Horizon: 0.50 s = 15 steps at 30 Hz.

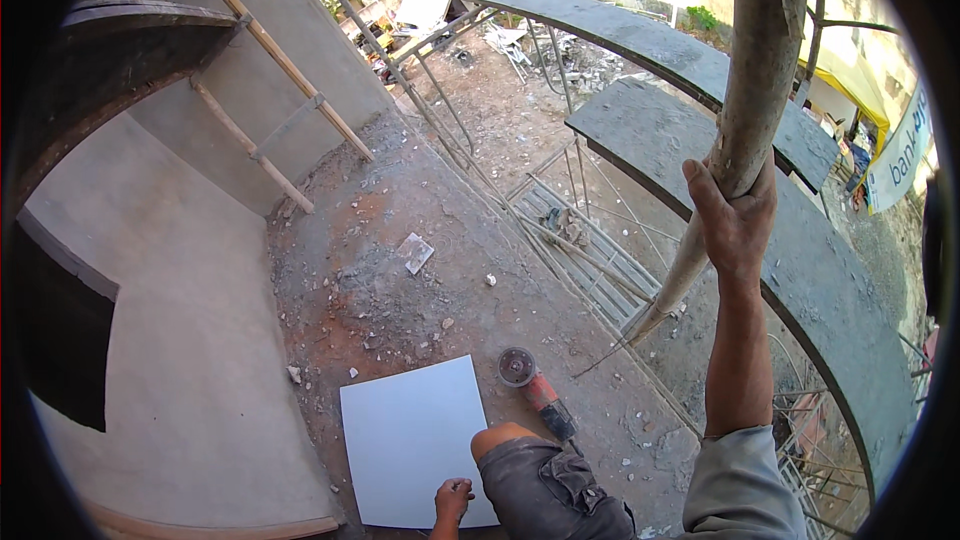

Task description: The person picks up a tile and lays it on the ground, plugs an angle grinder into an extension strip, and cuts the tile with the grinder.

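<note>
My right hand (735,210) is raised at the right, its fingers wrapped round a thick, weathered wooden pole (762,50) that slants up from the floor's edge. Low in the view, my left hand (453,502) is closed, its fingers curled over the lower right part of a large white tile (410,430). Whether anything small is inside that hand is hidden. The tile lies flat on the rough floor beside my bent knee (500,437). Right of the tile rests a red and black angle grinder (540,395) with a grey disc, untouched.
An open floor edge (570,280) runs diagonally, with metal scaffolding (585,240) and grey planks (680,140) beyond, above lower ground. Rubble and a small broken tile piece (415,253) litter the floor (350,200). A plastered wall (190,310) and a wooden ladder (270,45) stand left.
</note>
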Each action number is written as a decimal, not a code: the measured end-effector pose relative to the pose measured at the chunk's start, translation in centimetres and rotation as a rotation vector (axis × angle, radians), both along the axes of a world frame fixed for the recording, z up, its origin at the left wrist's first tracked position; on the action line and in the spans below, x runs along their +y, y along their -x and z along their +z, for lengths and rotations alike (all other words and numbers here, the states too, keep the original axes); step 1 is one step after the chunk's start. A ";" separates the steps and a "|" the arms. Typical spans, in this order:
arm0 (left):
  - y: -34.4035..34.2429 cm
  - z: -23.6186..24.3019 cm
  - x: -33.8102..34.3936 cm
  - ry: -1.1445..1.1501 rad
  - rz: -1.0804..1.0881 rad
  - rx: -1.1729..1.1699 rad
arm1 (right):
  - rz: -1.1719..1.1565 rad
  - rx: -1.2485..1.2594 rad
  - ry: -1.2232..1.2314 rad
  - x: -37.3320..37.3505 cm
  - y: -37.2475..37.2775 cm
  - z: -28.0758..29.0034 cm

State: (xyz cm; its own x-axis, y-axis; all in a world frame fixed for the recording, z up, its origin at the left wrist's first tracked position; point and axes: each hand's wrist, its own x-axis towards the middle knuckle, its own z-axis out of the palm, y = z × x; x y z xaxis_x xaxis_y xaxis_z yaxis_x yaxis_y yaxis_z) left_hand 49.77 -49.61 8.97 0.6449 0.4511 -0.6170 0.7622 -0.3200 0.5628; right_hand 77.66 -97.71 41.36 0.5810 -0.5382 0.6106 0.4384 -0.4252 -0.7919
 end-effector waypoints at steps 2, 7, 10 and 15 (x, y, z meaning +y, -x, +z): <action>0.3 -0.2 0.1 -0.001 -0.006 0.008 | -0.009 0.008 0.015 -0.1 -0.1 -0.1; 0.1 -0.2 -0.2 0.021 -0.008 0.014 | -0.018 0.018 0.021 -0.2 0.1 -0.1; -0.5 0.1 -0.2 0.020 0.016 0.022 | -0.019 0.025 0.006 0.1 0.2 0.3; -0.6 0.4 -0.3 0.005 -0.014 0.016 | 0.039 0.008 -0.015 0.2 0.1 0.5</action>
State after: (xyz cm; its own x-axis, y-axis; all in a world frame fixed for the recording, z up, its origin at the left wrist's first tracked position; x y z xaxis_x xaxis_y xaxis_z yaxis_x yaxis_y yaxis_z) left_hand 50.33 -49.92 9.37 0.6415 0.4384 -0.6295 0.7663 -0.3279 0.5525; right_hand 77.54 -97.54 41.86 0.6068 -0.5240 0.5977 0.4482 -0.3954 -0.8017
